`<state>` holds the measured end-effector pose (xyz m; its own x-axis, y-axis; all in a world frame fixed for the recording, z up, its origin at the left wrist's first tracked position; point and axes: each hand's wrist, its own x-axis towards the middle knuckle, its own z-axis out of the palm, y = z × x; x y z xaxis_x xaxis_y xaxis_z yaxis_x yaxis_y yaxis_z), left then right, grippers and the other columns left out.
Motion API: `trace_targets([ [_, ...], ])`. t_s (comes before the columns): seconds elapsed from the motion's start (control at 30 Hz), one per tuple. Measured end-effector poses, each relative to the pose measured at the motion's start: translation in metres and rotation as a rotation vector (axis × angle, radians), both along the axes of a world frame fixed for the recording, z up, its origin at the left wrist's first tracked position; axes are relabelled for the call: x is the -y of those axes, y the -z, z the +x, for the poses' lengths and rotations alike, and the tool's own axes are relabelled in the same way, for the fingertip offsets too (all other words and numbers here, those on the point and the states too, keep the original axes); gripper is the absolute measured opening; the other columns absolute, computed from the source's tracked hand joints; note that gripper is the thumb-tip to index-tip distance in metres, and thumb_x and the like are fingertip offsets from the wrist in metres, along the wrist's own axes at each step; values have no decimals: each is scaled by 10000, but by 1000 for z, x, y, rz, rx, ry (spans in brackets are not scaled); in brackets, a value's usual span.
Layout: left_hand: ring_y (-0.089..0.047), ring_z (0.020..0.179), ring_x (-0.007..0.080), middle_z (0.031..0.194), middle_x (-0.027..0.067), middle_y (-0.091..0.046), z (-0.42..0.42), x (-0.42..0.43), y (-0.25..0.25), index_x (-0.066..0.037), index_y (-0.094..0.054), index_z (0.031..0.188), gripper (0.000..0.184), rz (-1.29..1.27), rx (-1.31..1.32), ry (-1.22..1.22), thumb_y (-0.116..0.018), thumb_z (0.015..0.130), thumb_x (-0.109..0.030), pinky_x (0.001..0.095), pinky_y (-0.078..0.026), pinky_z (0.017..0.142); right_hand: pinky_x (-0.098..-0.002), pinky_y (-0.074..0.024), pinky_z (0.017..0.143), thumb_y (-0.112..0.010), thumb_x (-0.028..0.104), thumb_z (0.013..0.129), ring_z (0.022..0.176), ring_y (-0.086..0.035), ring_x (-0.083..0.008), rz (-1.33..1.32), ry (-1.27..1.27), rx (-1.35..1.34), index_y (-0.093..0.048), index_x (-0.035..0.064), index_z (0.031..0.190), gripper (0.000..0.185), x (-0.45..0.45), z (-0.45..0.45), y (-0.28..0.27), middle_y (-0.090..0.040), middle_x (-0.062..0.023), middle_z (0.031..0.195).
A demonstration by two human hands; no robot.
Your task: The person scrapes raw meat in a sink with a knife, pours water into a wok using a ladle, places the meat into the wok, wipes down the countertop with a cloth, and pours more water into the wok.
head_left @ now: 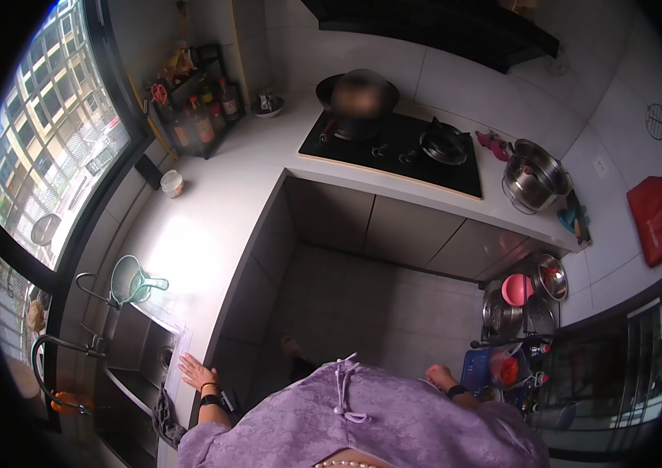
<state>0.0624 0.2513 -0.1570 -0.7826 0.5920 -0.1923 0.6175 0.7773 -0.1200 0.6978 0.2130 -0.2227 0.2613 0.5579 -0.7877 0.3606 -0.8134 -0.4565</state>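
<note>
My left hand (197, 372) lies with its fingers spread on the white counter edge beside the steel sink (140, 343). It holds nothing. A grey cloth (166, 417) hangs over the sink's rim just below that hand. Farther along the counter stands a pale green strainer with a handle (130, 281). My right hand (442, 377) hangs at my side with its fingers curled in, and I see nothing in it. Nearest to it is a blue basket (477, 368) on the rack at the right.
A wok (327, 93) sits on the black cooktop (385, 160), its contents blurred. Steel pots (538, 175) stand right of it. Bottles (201, 121) fill a corner rack. A pink bowl (516, 289) is on the lower right rack. A red bag (656, 218) hangs on the wall.
</note>
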Motion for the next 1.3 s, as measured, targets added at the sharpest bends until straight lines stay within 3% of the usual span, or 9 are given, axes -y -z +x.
trace_targets([
  [1.3, -24, 1286, 300, 1401, 96, 24, 4, -2, -3, -120, -15, 1342, 1002, -15, 1, -21, -688, 619, -287, 512, -191, 976, -258, -422, 428, -522, 155, 729, 490, -518, -116, 3, -118, 62, -557, 68, 803, 119, -9, -10, -20, -555, -28, 622],
])
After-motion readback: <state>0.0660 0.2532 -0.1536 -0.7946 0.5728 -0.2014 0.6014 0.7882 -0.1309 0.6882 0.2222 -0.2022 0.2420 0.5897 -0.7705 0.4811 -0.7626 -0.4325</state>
